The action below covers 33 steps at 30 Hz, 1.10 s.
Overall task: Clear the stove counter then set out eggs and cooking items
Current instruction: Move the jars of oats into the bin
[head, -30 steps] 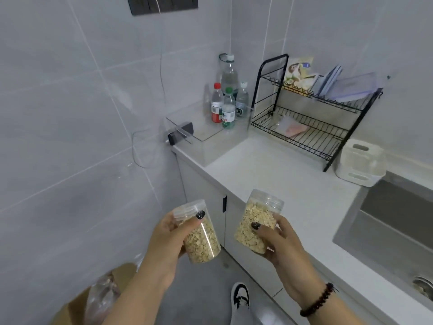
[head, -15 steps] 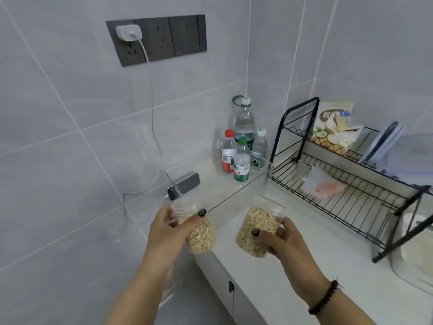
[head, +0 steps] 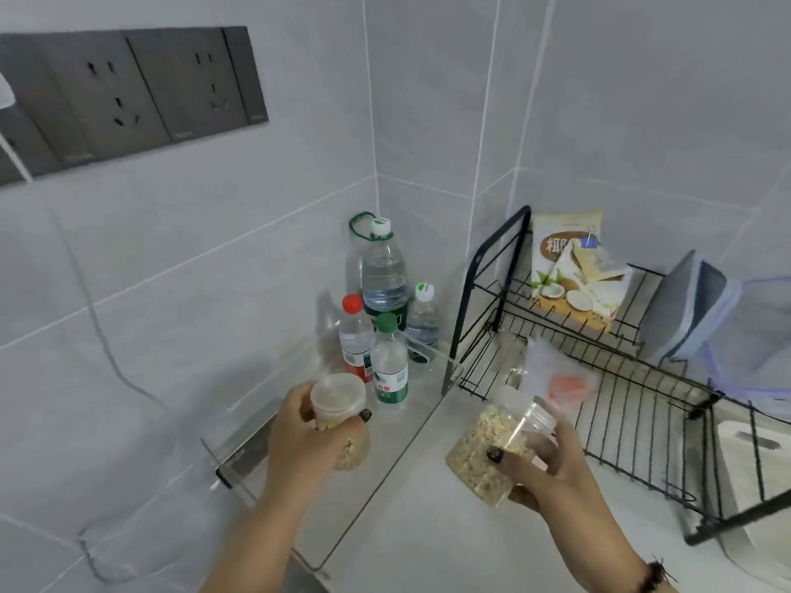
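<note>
Head view, lowest in the frame: the left hand [head: 299, 438] is wrapped round a small clear jar of oats [head: 340, 415], thumb across its front, holding it upright above the glass-walled corner tray [head: 376, 485] at centre-left. To its right the right hand [head: 541, 468] grasps a second oat jar [head: 496, 447], this one tilted with its lid pointing toward the upper right, over the pale tabletop [head: 428, 528].

Just beyond the left jar stands a huddle of water bottles [head: 385, 327] in the tiled corner, red and green caps in front, the tall one behind. To the right, a black wire dish rack [head: 599, 404] carries a small plastic bag on its lower tier and a coconut snack packet [head: 573, 276] with some flat lids on the upper one. A dark socket strip [head: 128, 96] sits in the upper left of the frame.

Judging by the task, these jars are being parked here as part of clearing the stove area. To do that well, each jar should be brought level before it goes down, the tilted one especially, and set on a bare patch short of the bottles so nothing is knocked over. Lowering one at a time, lids up, and releasing only once the base sits flat looks safest; the glass wall's edge is easy to clip.
</note>
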### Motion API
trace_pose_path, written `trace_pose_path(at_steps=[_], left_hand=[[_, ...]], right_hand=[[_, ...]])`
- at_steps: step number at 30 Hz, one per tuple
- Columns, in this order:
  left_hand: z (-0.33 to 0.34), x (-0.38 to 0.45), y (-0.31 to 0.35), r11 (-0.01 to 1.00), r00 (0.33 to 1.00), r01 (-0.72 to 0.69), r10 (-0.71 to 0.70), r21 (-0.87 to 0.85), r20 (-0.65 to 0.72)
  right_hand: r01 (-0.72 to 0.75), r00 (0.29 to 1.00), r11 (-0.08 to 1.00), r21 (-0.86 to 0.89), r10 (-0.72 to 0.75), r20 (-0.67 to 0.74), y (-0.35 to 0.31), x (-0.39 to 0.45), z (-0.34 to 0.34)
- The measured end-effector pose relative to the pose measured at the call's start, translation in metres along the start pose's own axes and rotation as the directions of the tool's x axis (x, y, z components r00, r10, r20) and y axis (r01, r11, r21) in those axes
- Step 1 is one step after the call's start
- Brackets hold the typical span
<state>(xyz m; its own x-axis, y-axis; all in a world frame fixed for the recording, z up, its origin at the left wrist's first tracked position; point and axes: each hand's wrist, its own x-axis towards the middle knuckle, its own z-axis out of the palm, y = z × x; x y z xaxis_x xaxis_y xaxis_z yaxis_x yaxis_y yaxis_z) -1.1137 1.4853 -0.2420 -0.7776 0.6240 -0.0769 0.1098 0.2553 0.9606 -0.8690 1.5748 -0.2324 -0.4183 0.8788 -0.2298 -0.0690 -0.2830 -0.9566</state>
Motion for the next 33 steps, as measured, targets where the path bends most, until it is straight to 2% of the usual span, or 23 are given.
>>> trace_pose_path(at_steps=[4, 12, 16, 23, 33], left_hand=[[0.02, 0.044, -0.018, 0.979, 0.973, -0.083, 0.039, 0.186, 0.229], [0.054, 0.09, -0.062, 0.952, 0.886, -0.166, 0.03, 0.256, 0.462], [0.074, 0.102, -0.081, 0.95, 0.864, -0.155, -0.003, 0.271, 0.504], [0.102, 0.1, -0.091, 0.934, 0.845, -0.245, 0.076, 0.258, 0.529], [0.099, 0.103, -0.097, 0.887, 0.79, -0.361, 0.127, 0.288, 0.599]], right_hand=[[0.048, 0.997, 0.999, 0.015, -0.046, -0.069, -0.006, 0.021, 0.012], [0.073, 0.983, 0.997, -0.016, -0.075, -0.167, 0.005, 0.044, 0.039], [0.057, 0.977, 0.998, -0.01, -0.058, -0.206, 0.01, 0.049, 0.048], [0.043, 0.975, 0.999, -0.02, -0.046, -0.217, 0.015, 0.049, 0.059], [0.038, 0.968, 0.999, -0.037, -0.046, -0.245, 0.021, 0.037, 0.056]])
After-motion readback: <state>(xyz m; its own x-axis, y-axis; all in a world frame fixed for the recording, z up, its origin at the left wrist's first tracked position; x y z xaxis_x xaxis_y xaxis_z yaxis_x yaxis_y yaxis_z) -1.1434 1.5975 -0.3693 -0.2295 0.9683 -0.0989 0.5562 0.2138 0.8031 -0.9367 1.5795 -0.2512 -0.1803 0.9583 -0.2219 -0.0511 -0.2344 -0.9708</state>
